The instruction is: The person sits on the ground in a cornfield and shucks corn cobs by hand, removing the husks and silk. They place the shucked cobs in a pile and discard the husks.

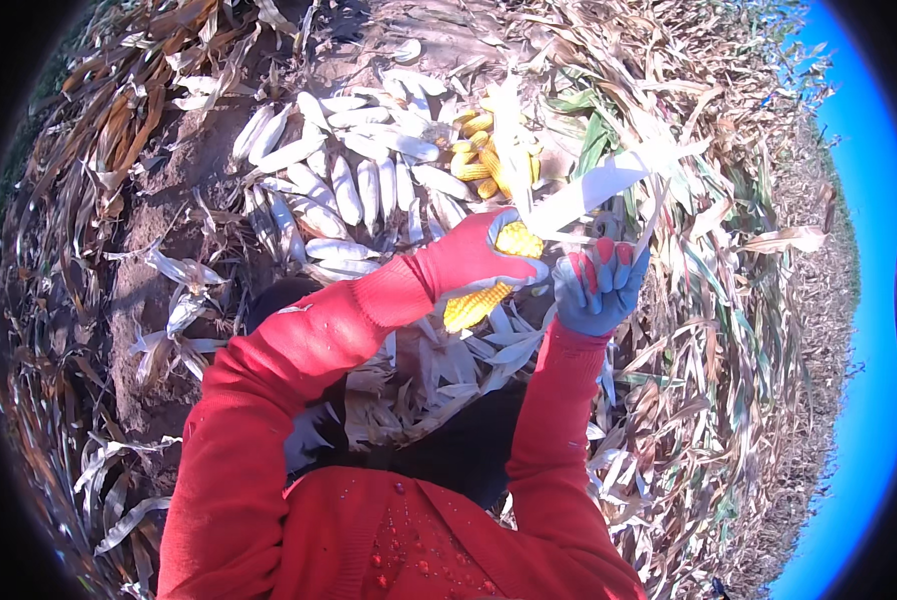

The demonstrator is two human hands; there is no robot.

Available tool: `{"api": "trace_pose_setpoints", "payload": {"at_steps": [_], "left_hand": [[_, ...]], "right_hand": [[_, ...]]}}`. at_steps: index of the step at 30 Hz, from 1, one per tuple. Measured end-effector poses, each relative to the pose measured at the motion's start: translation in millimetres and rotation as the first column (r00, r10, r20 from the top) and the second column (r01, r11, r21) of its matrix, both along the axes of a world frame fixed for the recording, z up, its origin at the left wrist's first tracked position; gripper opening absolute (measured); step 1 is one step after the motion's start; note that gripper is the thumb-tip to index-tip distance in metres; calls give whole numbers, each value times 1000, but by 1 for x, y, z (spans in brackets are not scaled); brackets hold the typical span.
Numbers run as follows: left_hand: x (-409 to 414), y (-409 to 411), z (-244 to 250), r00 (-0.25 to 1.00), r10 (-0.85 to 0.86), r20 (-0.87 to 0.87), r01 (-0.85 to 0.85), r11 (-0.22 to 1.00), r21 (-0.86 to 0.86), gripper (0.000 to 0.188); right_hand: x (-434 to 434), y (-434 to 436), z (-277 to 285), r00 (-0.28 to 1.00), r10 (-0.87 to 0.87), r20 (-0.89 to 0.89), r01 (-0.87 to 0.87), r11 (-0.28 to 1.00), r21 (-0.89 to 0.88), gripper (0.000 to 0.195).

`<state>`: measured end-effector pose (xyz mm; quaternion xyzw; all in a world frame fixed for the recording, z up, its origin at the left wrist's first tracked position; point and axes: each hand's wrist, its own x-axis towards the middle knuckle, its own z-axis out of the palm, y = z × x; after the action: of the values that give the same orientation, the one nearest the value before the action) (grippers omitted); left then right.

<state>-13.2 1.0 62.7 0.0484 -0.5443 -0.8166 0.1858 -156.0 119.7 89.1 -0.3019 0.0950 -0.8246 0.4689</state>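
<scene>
My left hand (467,251), in a red and grey work glove, is wrapped around a yellow ear of corn (478,306). Bare kernels show above and below its thumb. Pale dry husk (591,191) fans out from the upper end of the ear towards the right. Just right of the ear, my right hand (600,289) is gloved too, its fingers curled on strips of the husk. Its palm side faces up, and the exact grip on the strips is partly hidden by the fingers.
Ahead lies a spread of corn ears in pale husks (366,180), beside a small pile of husked yellow ears (486,154). Loose husks (433,382) cover the ground between my legs. Dry corn stalks (718,322) are heaped at the right, and more stalks (58,300) at the left.
</scene>
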Motion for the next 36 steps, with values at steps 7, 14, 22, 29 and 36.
{"api": "trace_pose_setpoints", "payload": {"at_steps": [7,14,22,29,36], "left_hand": [[11,-41,16,981,131,-144,-94,967,239,33],[5,-46,-4,977,170,-127,-108,914,391,29],[-5,-37,-20,871,484,80,-489,870,65,52],[-14,-38,-23,742,639,202,-433,687,-584,67],[-10,1,-12,755,628,188,-256,546,-797,57]], "right_hand": [[-49,10,-34,418,313,-853,686,507,522,37],[30,-21,-53,756,329,-566,191,716,671,49],[53,-38,-54,343,193,-919,713,584,389,38],[33,-28,-14,399,-392,-829,847,504,169,35],[37,-25,-21,351,-353,-867,831,544,115,33]]}}
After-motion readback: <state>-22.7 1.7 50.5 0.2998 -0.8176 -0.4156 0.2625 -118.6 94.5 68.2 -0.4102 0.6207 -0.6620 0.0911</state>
